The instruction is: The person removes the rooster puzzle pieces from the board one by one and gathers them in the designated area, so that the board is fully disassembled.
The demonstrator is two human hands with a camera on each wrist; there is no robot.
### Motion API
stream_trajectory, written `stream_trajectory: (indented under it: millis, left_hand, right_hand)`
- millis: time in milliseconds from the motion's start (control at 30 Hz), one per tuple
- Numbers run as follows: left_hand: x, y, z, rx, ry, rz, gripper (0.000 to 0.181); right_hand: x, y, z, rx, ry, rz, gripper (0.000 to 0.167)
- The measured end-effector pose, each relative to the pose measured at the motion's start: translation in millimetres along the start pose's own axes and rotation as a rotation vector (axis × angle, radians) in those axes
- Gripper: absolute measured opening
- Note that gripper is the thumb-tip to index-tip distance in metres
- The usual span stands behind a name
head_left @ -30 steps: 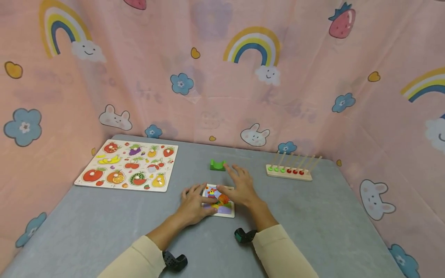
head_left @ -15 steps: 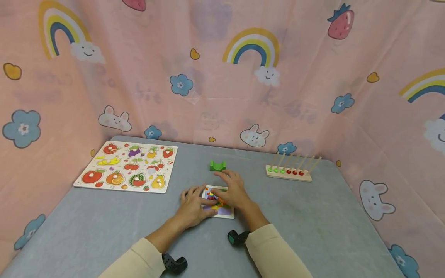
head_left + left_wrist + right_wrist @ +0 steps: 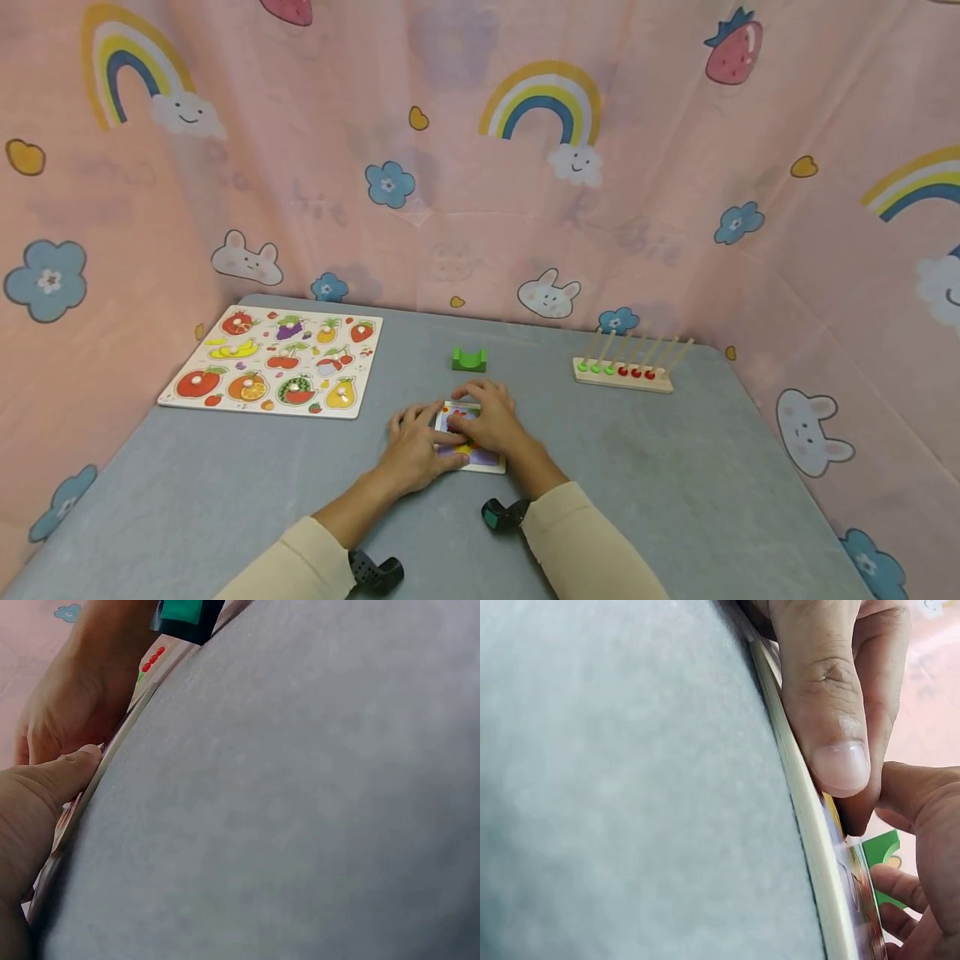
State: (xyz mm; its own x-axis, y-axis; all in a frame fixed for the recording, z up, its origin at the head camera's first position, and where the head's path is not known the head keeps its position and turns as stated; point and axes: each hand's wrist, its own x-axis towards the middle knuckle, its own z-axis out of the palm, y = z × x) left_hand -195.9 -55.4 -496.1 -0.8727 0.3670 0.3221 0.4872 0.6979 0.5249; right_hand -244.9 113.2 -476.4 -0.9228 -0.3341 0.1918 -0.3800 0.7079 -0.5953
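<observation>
Small rectangular picture board, bright-coloured with pale wooden edge (image 3: 491,459), lay flat on the grey tabletop (image 3: 675,483). Left hand (image 3: 410,450): grip released, thumb and forefinger extended across board. Right hand (image 3: 492,423): grip loose, fingers spread over it. Green notched block (image 3: 468,361) stood beyond.

Head view high, forward and down; wrist views low, close, the picture board (image 3: 486,457) in common.

R grip (image 3: 492,421) moved L over puzzle (image 3: 482,457), fingers (image 3: 474,389) prob. closer.
</observation>
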Motion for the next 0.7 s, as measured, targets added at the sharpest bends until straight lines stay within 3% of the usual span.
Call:
stream_trajectory:
  millis: [300, 700]
  left_hand:
    - [0.5, 0.0, 0.2, 0.012, 0.001, -0.005, 0.03]
    - [0.7, 0.0, 0.1, 0.023, -0.005, 0.004, 0.031]
  right_hand:
    - [1.1, -1.6, 1.4, -0.091, -0.04, 0.0, 0.02]
    - [0.4, -3.6, -0.4, -0.094, -0.045, 0.003, 0.019]
